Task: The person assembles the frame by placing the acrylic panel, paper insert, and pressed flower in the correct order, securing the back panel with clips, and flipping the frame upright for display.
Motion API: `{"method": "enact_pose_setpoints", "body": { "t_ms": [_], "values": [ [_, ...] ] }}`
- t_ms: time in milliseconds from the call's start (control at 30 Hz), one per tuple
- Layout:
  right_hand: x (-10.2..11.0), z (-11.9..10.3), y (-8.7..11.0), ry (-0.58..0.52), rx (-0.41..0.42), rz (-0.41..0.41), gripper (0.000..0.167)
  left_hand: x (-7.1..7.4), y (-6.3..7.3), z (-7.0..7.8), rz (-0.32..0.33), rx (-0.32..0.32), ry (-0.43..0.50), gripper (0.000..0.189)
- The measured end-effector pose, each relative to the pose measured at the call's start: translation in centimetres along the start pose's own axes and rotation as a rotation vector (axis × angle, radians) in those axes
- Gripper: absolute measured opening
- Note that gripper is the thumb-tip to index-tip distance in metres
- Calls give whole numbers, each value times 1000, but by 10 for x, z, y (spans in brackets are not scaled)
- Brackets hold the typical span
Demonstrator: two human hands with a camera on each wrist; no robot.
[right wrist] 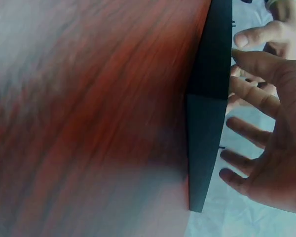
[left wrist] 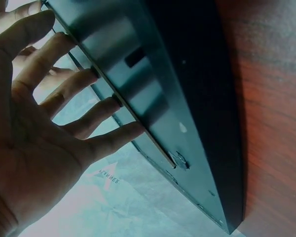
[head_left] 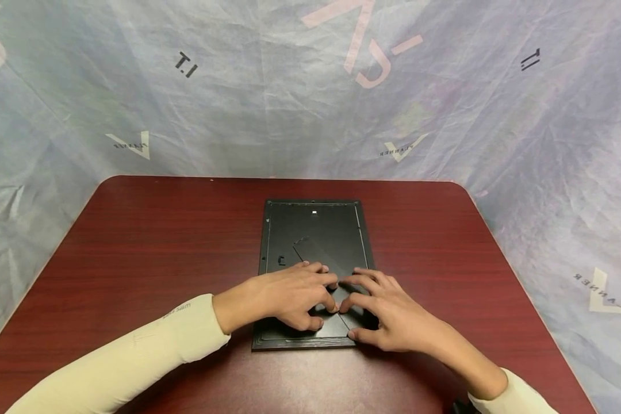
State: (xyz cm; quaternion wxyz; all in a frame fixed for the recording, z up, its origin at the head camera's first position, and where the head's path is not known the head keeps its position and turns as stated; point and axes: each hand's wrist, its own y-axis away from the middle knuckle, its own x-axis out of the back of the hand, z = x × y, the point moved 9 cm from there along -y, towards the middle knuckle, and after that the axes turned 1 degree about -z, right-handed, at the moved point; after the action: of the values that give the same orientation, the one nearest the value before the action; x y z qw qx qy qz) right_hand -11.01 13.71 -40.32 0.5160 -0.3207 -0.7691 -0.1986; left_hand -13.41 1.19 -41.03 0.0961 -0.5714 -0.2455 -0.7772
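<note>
A black picture frame lies with its back up on the table. A long flat stand leg runs diagonally across its backing panel. My left hand rests over the lower middle, its spread fingertips touching along the leg's thin edge in the left wrist view. From the other side, my right hand reaches over the frame's right border, fingers spread and thumb near the lower right corner. The fingertips of both hands almost meet over the leg. Both hands hide part of the leg and the panel.
The frame sits on a dark red wood-grain table near its middle. A grey printed sheet hangs behind and around the table. A small black clip shows on the panel's left. Something dark sits by the right sleeve, too cropped to tell.
</note>
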Motion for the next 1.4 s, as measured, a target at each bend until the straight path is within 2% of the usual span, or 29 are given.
{"method": "enact_pose_setpoints", "body": {
  "t_ms": [333,633,900,1100,1300,1400],
  "values": [
    [-13,33,-3,-238,-175,-83,80,-1,0,-1,10,-6,5,38],
    [-28,45,-4,-379,-258,-157,81,-2,-1,-2,-2,-6,-7,40],
    [-33,47,-6,-445,-281,-154,80,-6,-1,-4,5,-10,-7,42],
    [-30,44,-7,-448,-277,-168,79,-6,3,-7,15,-8,19,44],
    [-20,39,-6,-355,-302,-174,84,-12,12,-14,25,-5,111,50],
    [-16,36,-4,-309,-317,-173,89,-13,16,-15,43,-23,142,53]
  ]
}}
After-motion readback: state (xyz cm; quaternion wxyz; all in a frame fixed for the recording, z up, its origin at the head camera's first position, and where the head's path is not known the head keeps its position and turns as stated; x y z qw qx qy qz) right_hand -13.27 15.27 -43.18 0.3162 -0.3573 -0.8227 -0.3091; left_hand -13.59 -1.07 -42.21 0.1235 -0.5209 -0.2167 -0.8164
